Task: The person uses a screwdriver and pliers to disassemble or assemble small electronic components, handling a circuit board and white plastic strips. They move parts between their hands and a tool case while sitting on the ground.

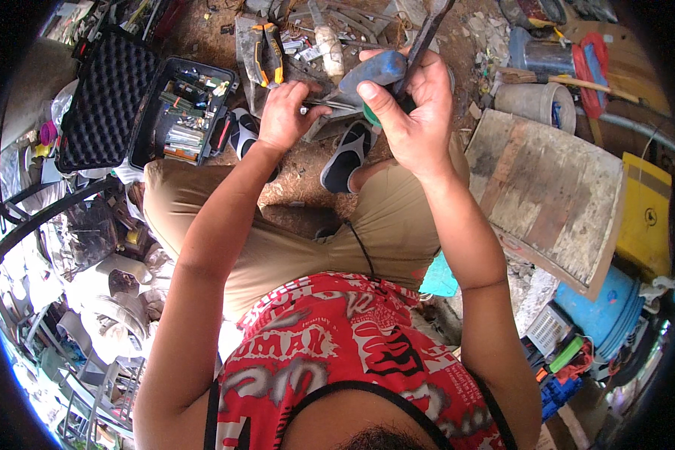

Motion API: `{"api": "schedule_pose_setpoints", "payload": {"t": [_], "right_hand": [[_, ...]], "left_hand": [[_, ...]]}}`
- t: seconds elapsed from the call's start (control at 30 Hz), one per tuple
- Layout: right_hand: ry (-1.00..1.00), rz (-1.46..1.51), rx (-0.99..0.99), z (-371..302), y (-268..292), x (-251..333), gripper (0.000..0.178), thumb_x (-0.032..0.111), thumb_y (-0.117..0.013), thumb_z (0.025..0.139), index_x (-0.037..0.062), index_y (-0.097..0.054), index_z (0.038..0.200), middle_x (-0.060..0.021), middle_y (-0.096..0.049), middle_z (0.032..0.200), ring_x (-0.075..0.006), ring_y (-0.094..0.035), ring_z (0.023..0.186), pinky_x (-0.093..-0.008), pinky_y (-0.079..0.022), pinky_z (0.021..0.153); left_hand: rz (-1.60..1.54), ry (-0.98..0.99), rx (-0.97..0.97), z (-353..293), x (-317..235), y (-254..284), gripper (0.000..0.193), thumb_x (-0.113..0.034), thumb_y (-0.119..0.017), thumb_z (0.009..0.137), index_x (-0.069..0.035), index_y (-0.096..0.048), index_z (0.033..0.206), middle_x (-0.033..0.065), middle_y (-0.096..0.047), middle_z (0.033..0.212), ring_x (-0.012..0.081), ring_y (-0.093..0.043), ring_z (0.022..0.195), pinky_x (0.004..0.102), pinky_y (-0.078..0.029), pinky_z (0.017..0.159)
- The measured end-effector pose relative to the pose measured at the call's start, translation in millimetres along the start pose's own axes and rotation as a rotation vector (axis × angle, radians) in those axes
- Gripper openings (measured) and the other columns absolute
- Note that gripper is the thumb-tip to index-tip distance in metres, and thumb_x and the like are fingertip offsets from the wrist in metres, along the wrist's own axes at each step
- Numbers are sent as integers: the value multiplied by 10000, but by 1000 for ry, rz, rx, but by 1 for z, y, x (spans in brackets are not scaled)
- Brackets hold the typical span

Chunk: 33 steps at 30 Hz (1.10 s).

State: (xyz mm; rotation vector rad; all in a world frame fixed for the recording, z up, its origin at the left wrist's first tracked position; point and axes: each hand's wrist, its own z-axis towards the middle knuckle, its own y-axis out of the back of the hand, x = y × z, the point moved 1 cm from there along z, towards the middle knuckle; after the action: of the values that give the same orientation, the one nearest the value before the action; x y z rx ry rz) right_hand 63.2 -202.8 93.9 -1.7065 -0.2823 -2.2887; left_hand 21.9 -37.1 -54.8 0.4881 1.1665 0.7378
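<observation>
My right hand (420, 112) is closed around a dark, flat bar (427, 37) that slants up past the top edge. A thick, worn blue handle (381, 69) lies against the same hand, under my thumb. To its left, my left hand (286, 116) is closed in a pinch low over the work area. Something small and pale shows at its fingertips, too small to name. Thin grey metal pieces (334, 103) lie between the two hands. A bit of green shows below my right thumb, mostly hidden.
Yellow-and-black pliers (268, 56) lie just beyond my left hand. A black foam-lined case (181, 112) with metal parts stands open at left. At right are a worn board (547, 199), a grey bucket (536, 105) and a blue drum (600, 311). My shoes flank the work area.
</observation>
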Motion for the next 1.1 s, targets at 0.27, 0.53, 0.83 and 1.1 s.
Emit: {"api": "schedule_pose_setpoints", "payload": {"t": [0.27,0.53,0.83,1.1], "right_hand": [[7,-76,78,5,-8,-1,502,115,-748,801,-9,-422,1162,-98,-624,984,-146,-607,901,-294,-484,821],[-25,-328,151,18,32,73,316,102,-659,872,9,-521,1141,-21,-602,842,-83,-567,768,-257,-477,696],[139,-746,27,15,48,207,492,161,-628,881,31,-490,1335,-132,-595,1260,-199,-599,1092,-293,-456,896],[85,-833,152,-9,42,124,454,127,-629,881,-20,-495,1288,-192,-612,1171,-251,-596,1092,-349,-451,932]], "left_hand": [[45,-96,-83,3,-3,-5,237,-345,-684,792,-112,-683,829,27,-634,800,261,-554,802,400,-400,786],[-20,-85,-79,4,-4,-8,230,-287,-713,780,-82,-628,720,49,-626,744,262,-558,771,391,-399,779],[-35,-80,-132,-2,3,-9,213,-329,-685,802,-116,-688,786,37,-643,753,241,-553,782,380,-390,790],[34,-92,-75,0,6,-8,229,-340,-679,801,-114,-676,765,30,-630,739,246,-542,777,383,-392,765]]}}
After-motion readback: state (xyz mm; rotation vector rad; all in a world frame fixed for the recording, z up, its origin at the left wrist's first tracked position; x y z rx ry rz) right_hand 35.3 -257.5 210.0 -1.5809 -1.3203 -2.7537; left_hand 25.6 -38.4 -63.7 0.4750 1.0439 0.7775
